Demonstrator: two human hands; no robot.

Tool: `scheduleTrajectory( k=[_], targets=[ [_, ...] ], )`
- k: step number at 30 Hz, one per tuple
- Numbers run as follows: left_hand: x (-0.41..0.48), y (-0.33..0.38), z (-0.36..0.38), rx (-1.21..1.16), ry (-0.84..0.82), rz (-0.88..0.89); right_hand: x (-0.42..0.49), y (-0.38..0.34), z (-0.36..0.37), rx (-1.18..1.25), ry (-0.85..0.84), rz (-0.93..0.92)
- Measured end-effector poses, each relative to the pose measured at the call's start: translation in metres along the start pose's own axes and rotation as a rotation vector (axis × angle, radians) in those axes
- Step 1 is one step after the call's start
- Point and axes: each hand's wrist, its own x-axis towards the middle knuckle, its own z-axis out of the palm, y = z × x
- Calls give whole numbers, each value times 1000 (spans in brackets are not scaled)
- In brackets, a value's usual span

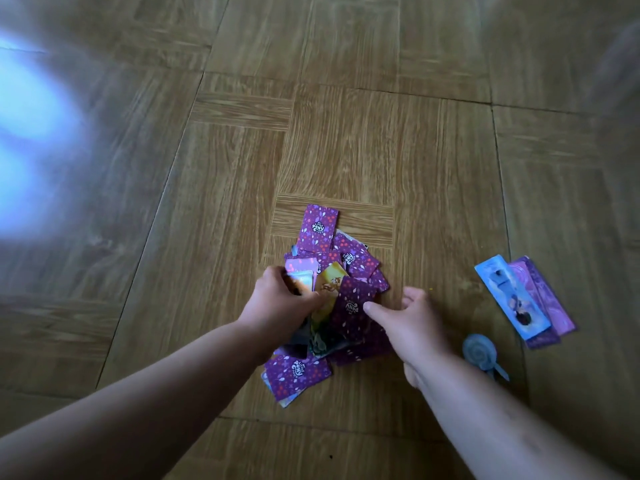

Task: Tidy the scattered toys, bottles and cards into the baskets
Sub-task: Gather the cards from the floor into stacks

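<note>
You have one heap of cards (349,268) on the floor (346,133), too overlapped to count, one lollipop toy (479,349) to its right and at least three long cards (512,296) stacked beyond that. Your left hand (282,299) curls round a few cards at the heap's left side. Your right hand (412,323) is spread loosely, holding nothing, thumb over a purple card (351,318)

The left hand (280,299) and the right hand (415,327) cover the middle of the heap of cards (346,268); the left fingertips are lost among the cards; both forearms are cut by the bottom edge. A blue card (512,296) covers most of the purple cards (554,306) under it; the small spiral toy (479,349) is too blurred to name; so is the bluish-white glare (31,133) at the left edge.
</note>
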Motion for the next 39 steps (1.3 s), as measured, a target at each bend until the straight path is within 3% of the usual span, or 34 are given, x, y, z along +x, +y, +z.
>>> scheduleTrajectory(
  k=[3,8,15,19,24,27,31,33,36,39],
  targets=[
    [-5,-3,11,331,27,123,-3,-5,16,278,-80,232],
    [-6,-7,17,591,54,210,-3,-25,33,360,-117,315],
    [-5,-14,13,448,78,220,2,-41,39,245,-261,375],
    [-3,-18,9,272,53,167,-4,-43,41,49,-398,201],
    [-6,-19,15,150,-7,151,-18,-34,51,284,-614,116],
    [-12,-18,16,136,-122,219,-21,-30,50,271,-542,49],
    [-18,-12,15,-260,-303,276,-12,-31,27,122,-377,-7],
    [-20,-2,16,-416,-235,290,-11,-40,-1,-156,-275,-171],
    [-22,16,28,-416,-168,357,-20,-48,-34,-763,-125,-486],
    [-26,29,55,-222,-176,336,-25,-34,-39,-897,-166,-590]
  ],
)
